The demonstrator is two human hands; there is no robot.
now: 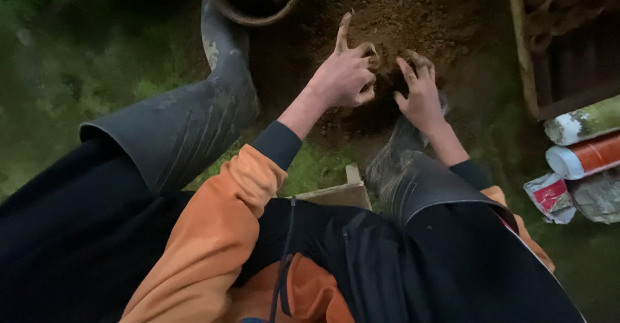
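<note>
My left hand point(345, 71) and my right hand point(420, 90) are both down in a patch of loose brown soil point(400, 13) between my boots. The left hand's fingers are curled into the dirt with the forefinger sticking up. My right hand's fingers are bent and dug into the soil, soiled at the tips. Whether either hand grips a clump of earth is hard to make out. My sleeves are orange over dark cuffs.
Tall dark rubber boots stand on each side: left boot point(194, 110), right boot point(413, 174). A round dark pot point(252, 0) sits at the top. A wooden frame point(523, 45) and several cylindrical packages point(584, 139) lie at right. A wooden seat edge point(342, 194) and grass point(97, 58) are around.
</note>
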